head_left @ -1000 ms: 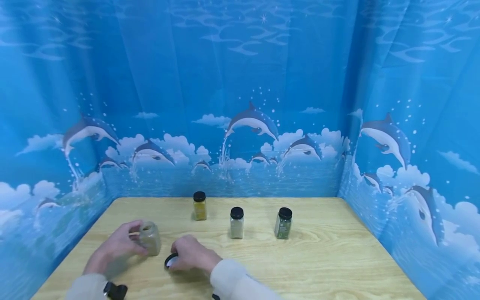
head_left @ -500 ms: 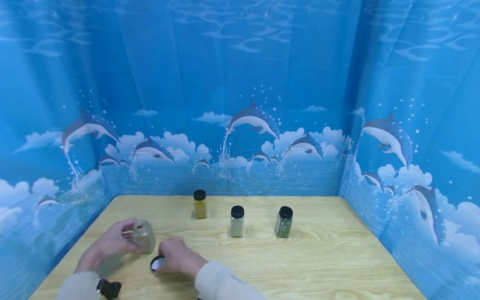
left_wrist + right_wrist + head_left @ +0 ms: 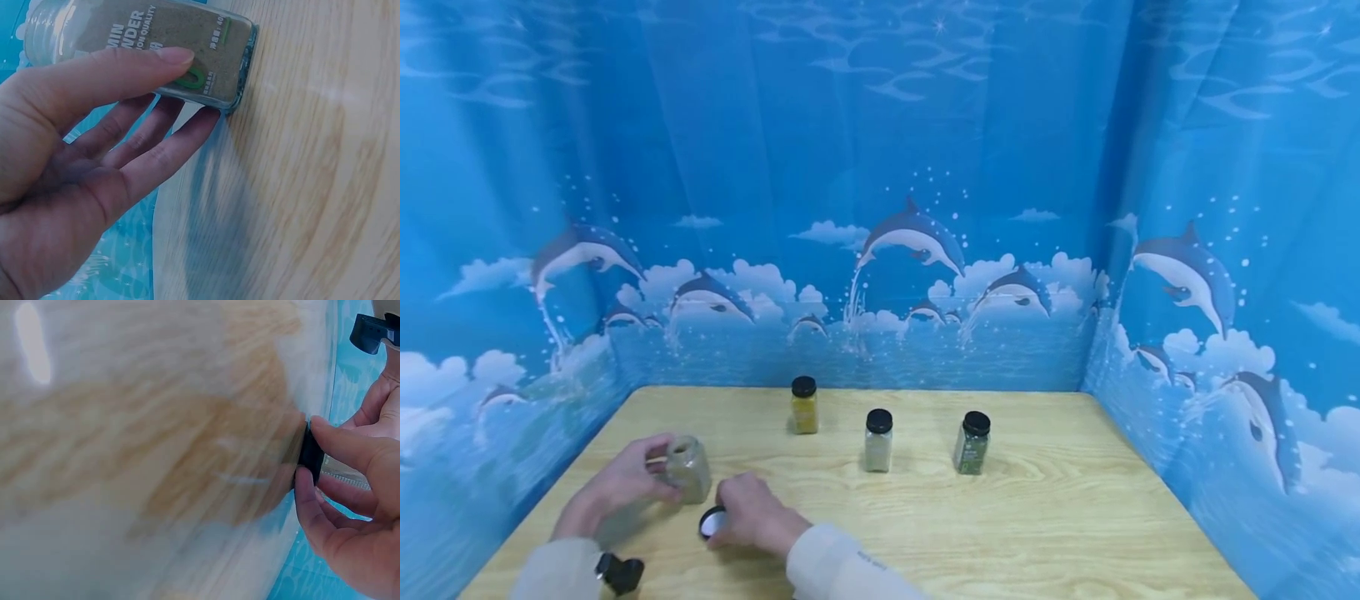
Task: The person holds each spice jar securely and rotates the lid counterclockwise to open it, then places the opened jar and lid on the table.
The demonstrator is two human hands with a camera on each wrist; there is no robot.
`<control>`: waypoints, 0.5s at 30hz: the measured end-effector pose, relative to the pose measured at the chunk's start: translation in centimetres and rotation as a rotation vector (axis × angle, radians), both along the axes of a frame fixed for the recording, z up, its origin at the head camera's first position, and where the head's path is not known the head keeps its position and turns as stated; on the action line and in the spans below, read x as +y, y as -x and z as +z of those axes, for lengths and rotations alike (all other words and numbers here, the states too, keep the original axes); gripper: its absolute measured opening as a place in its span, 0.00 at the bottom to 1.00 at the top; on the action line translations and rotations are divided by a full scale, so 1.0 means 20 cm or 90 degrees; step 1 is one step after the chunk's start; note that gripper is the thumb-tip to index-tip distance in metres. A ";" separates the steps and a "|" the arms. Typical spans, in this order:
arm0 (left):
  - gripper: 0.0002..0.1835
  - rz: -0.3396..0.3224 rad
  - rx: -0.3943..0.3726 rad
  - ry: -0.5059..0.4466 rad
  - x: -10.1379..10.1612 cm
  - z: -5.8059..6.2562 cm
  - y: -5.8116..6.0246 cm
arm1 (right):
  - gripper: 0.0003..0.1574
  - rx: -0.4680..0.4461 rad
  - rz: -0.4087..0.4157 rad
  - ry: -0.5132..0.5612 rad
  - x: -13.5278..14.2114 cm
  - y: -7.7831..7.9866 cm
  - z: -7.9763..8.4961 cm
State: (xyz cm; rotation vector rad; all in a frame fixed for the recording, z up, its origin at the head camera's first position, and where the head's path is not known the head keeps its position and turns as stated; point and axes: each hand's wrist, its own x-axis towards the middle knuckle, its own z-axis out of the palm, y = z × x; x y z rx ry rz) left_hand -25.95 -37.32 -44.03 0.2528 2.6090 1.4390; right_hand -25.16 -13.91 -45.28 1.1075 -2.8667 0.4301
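Note:
My left hand (image 3: 625,483) holds an uncapped glass spice jar (image 3: 691,475) of brownish powder, upright at the left of the table. In the left wrist view, the thumb lies across the label of the spice jar (image 3: 144,40), whose visible letters read "MIN" and "WDER", and the fingers are behind it. Just right of the jar, my right hand (image 3: 756,512) pinches a black screw lid (image 3: 705,521), its white inner side facing up. The right wrist view shows the lid (image 3: 310,456) edge-on between thumb and fingers, right at the tabletop.
Three capped spice jars stand farther back: a yellow one (image 3: 805,407), a pale one (image 3: 878,442) and a dark green one (image 3: 973,444). The wood-grain table (image 3: 1037,525) meets a blue dolphin-print curtain (image 3: 850,167) at the back and sides.
Both hands have shifted a little to the left, the left one with the open jar and the right one with the lid. The three capped jars stand as before; the head view moved slightly.

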 end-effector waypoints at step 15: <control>0.49 -0.033 0.009 0.020 0.01 0.05 -0.01 | 0.31 -0.110 0.006 0.019 0.08 0.05 0.04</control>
